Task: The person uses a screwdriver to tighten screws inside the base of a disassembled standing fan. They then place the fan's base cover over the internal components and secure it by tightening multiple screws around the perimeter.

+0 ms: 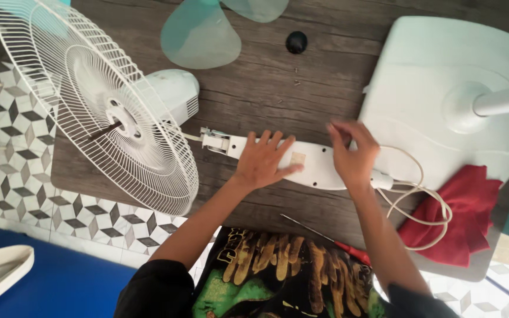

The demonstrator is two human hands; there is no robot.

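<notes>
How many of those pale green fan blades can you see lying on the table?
2. One fan blade lies at the top, just above the fan's motor housing; a second blade sits right of it, cut off by the picture's edge. More may lie out of view.

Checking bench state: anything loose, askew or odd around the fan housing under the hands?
Yes. The fan is in pieces: blade lies off its shaft, grille is tipped on edge, small screws lie loose. Both the left hand and right hand rest on the white housing.

home floor, patterned tiles (pixel 7 176), wooden board (pixel 266 88)
</notes>
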